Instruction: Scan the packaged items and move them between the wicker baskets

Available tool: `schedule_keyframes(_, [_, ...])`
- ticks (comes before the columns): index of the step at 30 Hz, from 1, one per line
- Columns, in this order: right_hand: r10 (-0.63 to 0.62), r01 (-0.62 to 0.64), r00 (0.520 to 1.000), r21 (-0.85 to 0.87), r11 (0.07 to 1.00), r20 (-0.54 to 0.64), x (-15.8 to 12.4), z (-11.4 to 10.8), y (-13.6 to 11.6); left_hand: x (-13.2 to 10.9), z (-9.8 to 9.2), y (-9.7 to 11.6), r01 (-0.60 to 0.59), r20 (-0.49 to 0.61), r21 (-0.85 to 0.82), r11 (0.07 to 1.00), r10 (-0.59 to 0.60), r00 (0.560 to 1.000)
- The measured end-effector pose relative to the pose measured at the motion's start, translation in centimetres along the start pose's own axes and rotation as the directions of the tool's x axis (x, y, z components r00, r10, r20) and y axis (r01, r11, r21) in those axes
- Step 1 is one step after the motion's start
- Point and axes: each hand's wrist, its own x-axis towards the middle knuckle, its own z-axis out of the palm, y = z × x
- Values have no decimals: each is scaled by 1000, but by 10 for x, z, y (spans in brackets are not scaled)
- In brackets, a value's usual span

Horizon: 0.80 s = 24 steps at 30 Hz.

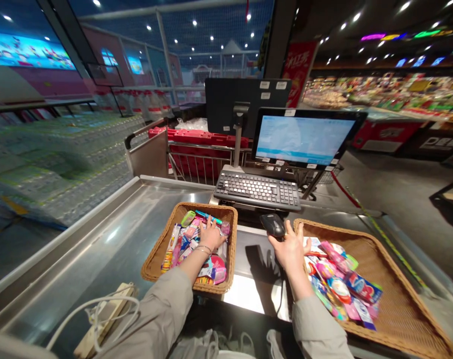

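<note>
My left hand (210, 235) lies inside the smaller wicker basket (151, 263), its fingers spread over a pile of small colourful packets (189, 244). I cannot see it grip any of them. A bright blue item (207, 216) lies just beyond its fingertips. My right hand (290, 248) is at the left rim of the larger wicker basket (401, 289), fingers apart, with the black mouse (272, 225) just beyond its thumb. More colourful packets (338, 284) are heaped in the left part of that basket.
A keyboard (258, 188) and a lit monitor (304, 137) stand behind the baskets on the metal counter (117, 239). A power strip (104, 319) with a white cable lies front left. Beyond the counter is a metal cart (196, 162) with red crates.
</note>
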Motion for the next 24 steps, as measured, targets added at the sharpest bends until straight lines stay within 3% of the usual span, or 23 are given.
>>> schedule_keyframes(8, [3, -2, 1000, 16, 1000, -19, 0, 2, 3, 0, 4, 10, 99, -77, -51, 994, -103, 992])
schedule_keyframes(11, [7, -7, 1000, 9, 1000, -4, 0, 2, 2, -6, -1, -3, 102, -123, -125, 987, -118, 985])
schedule_keyframes(14, [3, -3, 1000, 3, 1000, 16, 0, 1, -3, -12, -9, -22, 179, -143, -203, 963, -210, 967])
schedule_keyframes(17, [-3, 3, 1000, 6, 1000, 29, -1, 1, -10, -21, -15, -40, 312, -179, -242, 918, -359, 916])
schedule_keyframes(19, [-11, 11, 999, 12, 1000, 33, -1, 1, -15, -29, -15, -48, 355, -226, -210, 911, -398, 889])
schedule_keyframes(21, [-31, 30, 999, 19, 999, 30, -1, 3, -20, -37, -15, -54, 349, -229, -143, 926, -374, 899])
schedule_keyframes(24, [-58, 57, 998, 27, 998, 37, -1, 5, -23, -47, -16, -62, 304, -151, -52, 951, -308, 939])
